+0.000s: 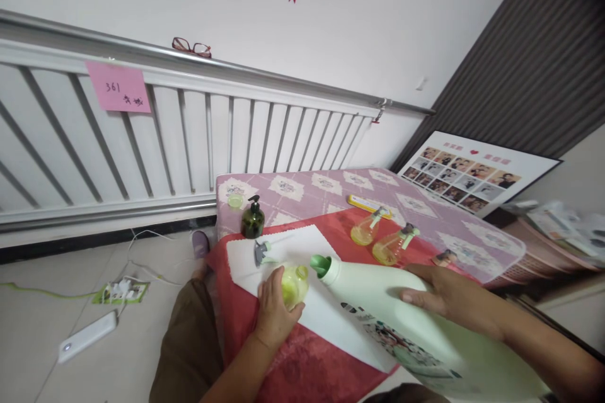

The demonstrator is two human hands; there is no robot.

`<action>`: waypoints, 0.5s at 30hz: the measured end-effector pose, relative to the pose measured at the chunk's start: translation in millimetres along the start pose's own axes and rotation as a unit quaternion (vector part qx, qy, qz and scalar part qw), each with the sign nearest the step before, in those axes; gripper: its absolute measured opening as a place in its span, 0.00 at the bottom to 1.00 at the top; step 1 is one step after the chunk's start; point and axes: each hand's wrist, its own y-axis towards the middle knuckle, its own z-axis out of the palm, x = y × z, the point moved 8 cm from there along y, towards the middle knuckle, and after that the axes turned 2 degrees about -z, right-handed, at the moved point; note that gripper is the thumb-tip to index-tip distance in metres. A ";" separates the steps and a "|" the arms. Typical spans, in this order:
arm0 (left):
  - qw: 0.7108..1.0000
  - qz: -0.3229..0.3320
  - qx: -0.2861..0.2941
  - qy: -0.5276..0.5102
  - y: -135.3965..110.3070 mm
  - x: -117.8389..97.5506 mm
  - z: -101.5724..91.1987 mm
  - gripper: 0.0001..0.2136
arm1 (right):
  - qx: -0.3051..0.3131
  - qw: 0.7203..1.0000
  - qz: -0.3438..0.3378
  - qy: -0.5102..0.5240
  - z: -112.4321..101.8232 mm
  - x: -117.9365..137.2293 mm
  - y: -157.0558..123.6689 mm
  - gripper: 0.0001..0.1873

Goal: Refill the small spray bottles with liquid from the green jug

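My left hand [276, 312] is closed round a small clear bottle [293, 286] with yellow-green liquid in it; its neck is uncapped and leans right. In my right hand [439, 296] a large pale green detergent jug [378, 296] lies tilted, its green spout [321, 264] close to the small bottle's mouth but apart from it. No stream shows between them. A grey spray head [261, 253] lies on the white sheet [302, 242], just beyond my left hand. Two spray bottles [363, 231] with yellow liquid rest tilted on the red cloth [321, 365].
A dark green pump bottle [253, 219] and a pale green lid [235, 201] stand at the table's far left. Behind the spray bottles lies a yellow box [369, 206]. A white radiator [265, 138] runs along the wall. Cables and a power strip [121, 290] lie on the floor.
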 end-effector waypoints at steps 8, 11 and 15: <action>1.000 0.002 0.008 0.006 0.0 0.1 1.9 0.39 | 0.023 0.999 -0.020 -0.039 0.1 11.3 6.0 0.29; 1.000 0.000 0.014 0.006 0.2 -0.3 1.6 0.38 | 0.025 0.997 -0.025 -0.067 -0.4 14.5 7.0 0.29; 1.000 -0.003 0.017 0.007 1.0 -0.5 1.0 0.38 | 0.013 0.996 -0.016 -0.092 -2.1 15.1 9.0 0.30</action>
